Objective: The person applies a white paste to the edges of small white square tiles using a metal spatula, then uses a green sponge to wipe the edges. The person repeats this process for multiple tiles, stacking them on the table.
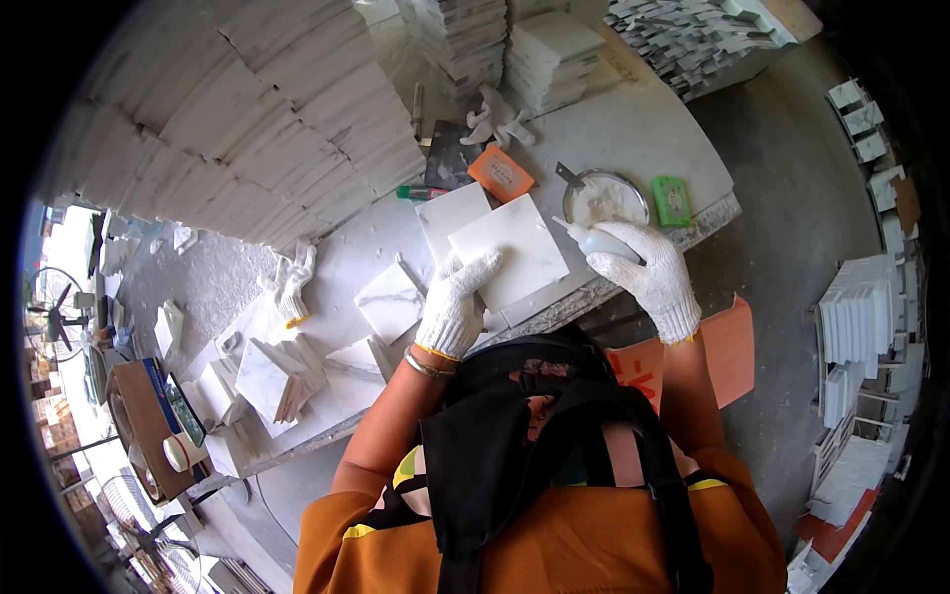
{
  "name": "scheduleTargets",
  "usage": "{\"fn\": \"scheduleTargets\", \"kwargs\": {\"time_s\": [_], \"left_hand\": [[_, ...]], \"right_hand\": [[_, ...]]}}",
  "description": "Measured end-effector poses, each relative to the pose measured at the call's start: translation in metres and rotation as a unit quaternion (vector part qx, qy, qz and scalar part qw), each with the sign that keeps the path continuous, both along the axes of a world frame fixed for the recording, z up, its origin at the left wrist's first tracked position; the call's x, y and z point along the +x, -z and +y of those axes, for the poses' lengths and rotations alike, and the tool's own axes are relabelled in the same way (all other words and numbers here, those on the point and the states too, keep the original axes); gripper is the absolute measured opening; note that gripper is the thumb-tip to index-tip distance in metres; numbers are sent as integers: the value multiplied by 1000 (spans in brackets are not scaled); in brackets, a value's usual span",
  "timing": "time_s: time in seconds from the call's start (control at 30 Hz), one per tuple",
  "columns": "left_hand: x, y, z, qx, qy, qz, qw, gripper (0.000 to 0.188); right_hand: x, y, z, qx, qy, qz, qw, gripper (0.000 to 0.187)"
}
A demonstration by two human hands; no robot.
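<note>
Left fingers [483,267] clamped on white tile [517,249]; squeeze bottle [597,242] gripped by right fingers [625,232], bowl [645,197] just beyond. Tile best held steady, bottle gently squeezed.

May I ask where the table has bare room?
The grey tabletop is bare beyond the round metal bowl and green rectangular box, right of the orange rectangular box. Left of the left hand, white marble tiles and a white knit glove crowd it.

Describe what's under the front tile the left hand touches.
Past the front tile, at upper left, part of another white tile shows. Whether they touch, and what else lies underneath, is covered.
</note>
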State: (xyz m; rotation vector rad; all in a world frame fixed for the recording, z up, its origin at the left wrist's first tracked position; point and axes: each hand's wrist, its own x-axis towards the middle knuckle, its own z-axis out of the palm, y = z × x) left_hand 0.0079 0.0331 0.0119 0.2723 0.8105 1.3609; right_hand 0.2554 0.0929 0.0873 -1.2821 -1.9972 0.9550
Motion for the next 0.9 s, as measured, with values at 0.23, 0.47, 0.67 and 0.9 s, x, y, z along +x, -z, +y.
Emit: {"fn": "scheduleTargets", "kwargs": {"time_s": [0.23,0.47,0.67,0.9], "left_hand": [[-1,0,2,7,7,5,1000,37],[-1,-2,2,3,5,4,1000,36],[0,-4,1,4,5,4,1000,36],[0,-6,0,7,17,-2,1000,37]], "right_hand": [[-3,-2,7,30,-18,-27,999,36],[-6,-1,6,37,-12,-50,998,36],[-6,-4,4,25,-14,-46,999,37],[-7,-8,0,28,-5,-42,999,36]]}}
